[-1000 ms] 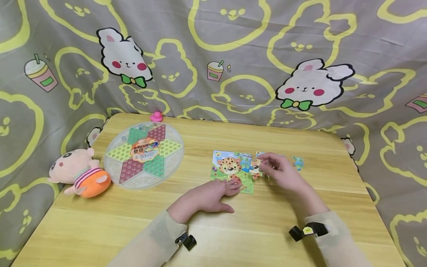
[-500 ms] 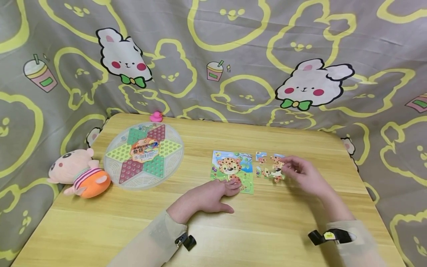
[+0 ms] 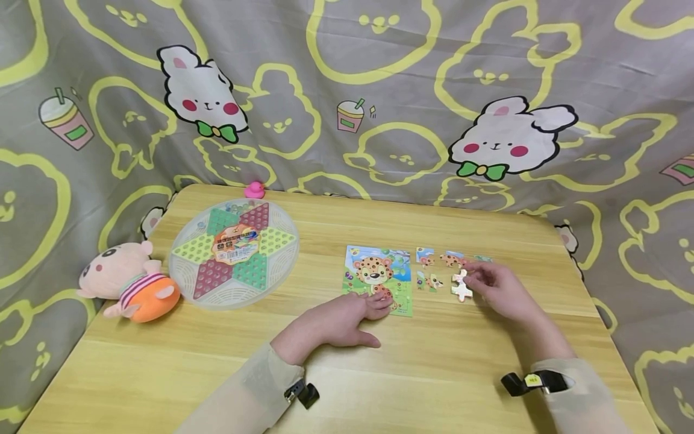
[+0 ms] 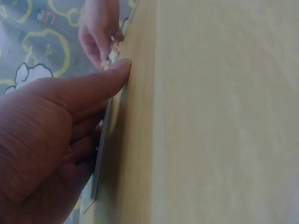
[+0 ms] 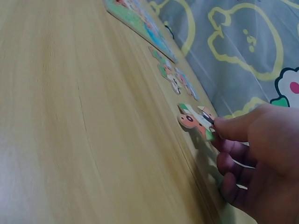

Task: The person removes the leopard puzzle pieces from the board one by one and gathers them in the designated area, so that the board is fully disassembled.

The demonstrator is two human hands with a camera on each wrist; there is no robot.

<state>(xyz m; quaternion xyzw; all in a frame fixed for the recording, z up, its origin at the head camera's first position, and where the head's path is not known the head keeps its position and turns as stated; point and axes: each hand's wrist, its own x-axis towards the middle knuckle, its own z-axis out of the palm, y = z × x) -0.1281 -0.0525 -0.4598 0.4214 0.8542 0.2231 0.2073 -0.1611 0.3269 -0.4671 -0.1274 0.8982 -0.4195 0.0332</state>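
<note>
My left hand (image 3: pixel 347 318) lies with its fingers over the lower part of a puzzle board (image 3: pixel 355 282) that shows a spotted leopard cub. In the left wrist view, the board's edge (image 4: pixel 102 154) runs beside the fingers. To the right, my right hand (image 3: pixel 497 290) pinches a jigsaw piece (image 3: pixel 461 286) by its right side between thumb and fingers. The right wrist view shows the piece (image 5: pixel 194 122) with orange, white and green print, tilted close over the table. Between board and right hand lie loose jigsaw pieces (image 3: pixel 430 281); another blue-green piece (image 3: pixel 484 258) is partly behind the right hand.
A round Chinese checkers board (image 3: pixel 233 253) lies left on the wooden table (image 3: pixel 412 386). Beside it is a plush toy (image 3: pixel 132 282) in orange, and a pink rubber duck (image 3: pixel 255 190) stands at the back edge. A patterned curtain (image 3: pixel 401 181) hangs behind the table.
My right hand has moved right, carrying the jigsaw piece away from the board. The piece has turned and now looks whitish in the head view. The left hand has stayed in place.
</note>
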